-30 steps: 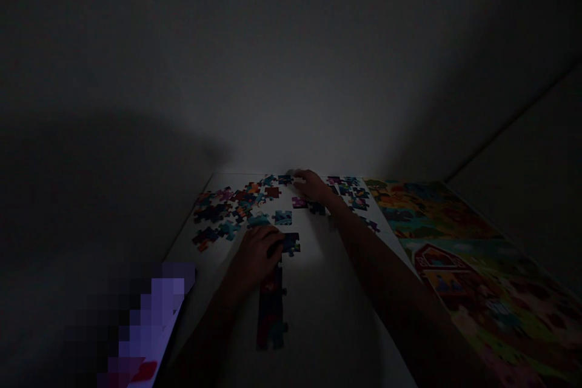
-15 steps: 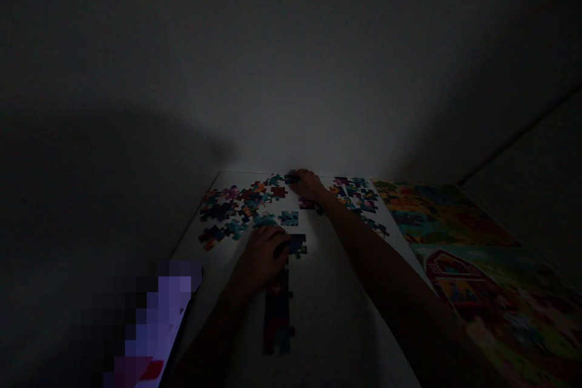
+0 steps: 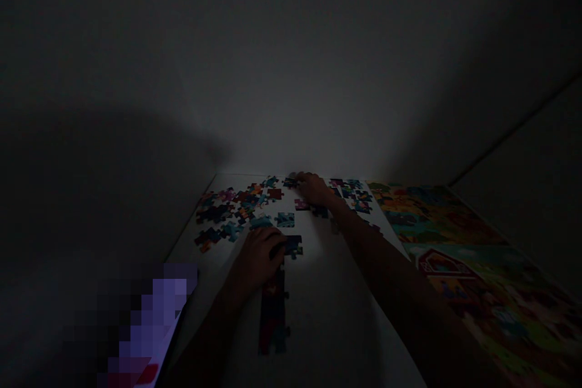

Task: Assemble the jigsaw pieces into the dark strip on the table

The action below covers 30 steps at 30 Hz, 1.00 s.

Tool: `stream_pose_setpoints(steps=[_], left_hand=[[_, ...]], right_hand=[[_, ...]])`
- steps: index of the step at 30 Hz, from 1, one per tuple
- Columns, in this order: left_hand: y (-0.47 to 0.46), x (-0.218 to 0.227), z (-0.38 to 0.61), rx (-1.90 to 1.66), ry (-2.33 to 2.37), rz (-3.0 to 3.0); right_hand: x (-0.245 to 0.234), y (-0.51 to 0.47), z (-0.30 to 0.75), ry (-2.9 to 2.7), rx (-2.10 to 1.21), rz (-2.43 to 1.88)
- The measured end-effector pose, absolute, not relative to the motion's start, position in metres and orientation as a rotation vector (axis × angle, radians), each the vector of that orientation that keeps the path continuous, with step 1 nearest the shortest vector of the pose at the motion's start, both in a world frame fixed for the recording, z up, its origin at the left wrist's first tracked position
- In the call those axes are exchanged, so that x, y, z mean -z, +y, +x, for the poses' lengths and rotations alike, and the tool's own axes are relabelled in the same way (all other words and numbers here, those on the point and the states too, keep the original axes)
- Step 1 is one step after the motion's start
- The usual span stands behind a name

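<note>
In the dim light, my left hand (image 3: 259, 254) lies over the upper end of a joined strip of puzzle pieces (image 3: 273, 318), its fingers curled down onto it. A dark blue puzzle piece (image 3: 293, 245) shows just right of those fingertips, at the strip's top. At the far edge of the white board (image 3: 327, 291), my right hand (image 3: 313, 189) has its fingers bent together at a dark puzzle piece (image 3: 290, 182); the exact grip is hard to see. Below the right hand lie a pink piece (image 3: 301, 204) and a dark piece (image 3: 320, 211).
Several loose pieces (image 3: 216, 213) are heaped at the back left, with more pieces (image 3: 361, 195) at the back right. Two colourful pictures (image 3: 448, 267) lie along the right side. A pale wall (image 3: 291, 73) rises behind. A lit, pixelated screen (image 3: 154, 321) stands at the lower left.
The view has shifted slightly. My right hand has moved slightly right, baring more of the dark piece at the far edge. The left hand stays on the strip.
</note>
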<state>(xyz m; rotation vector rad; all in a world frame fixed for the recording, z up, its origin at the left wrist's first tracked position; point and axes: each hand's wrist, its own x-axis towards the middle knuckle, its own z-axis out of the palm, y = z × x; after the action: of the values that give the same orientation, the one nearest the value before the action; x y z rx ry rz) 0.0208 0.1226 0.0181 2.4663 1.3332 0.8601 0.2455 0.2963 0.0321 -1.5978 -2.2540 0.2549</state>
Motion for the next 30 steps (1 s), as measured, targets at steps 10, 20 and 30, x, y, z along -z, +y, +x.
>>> stream_pose_setpoints(steps=[10, 20, 30], left_hand=[[0.13, -0.013, 0.018, -0.904, 1.28, 2.517], [0.135, -0.004, 0.015, -0.96, 1.275, 2.571], [0.137, -0.006, 0.012, -0.924, 1.285, 2.598]], right_hand=[[-0.039, 0.269, 0.365, -1.78, -0.289, -1.791], [-0.027, 0.248, 0.405, -1.571, -0.238, -1.846], [-0.02, 0.249, 0.429, -1.442, -0.347, -1.8]])
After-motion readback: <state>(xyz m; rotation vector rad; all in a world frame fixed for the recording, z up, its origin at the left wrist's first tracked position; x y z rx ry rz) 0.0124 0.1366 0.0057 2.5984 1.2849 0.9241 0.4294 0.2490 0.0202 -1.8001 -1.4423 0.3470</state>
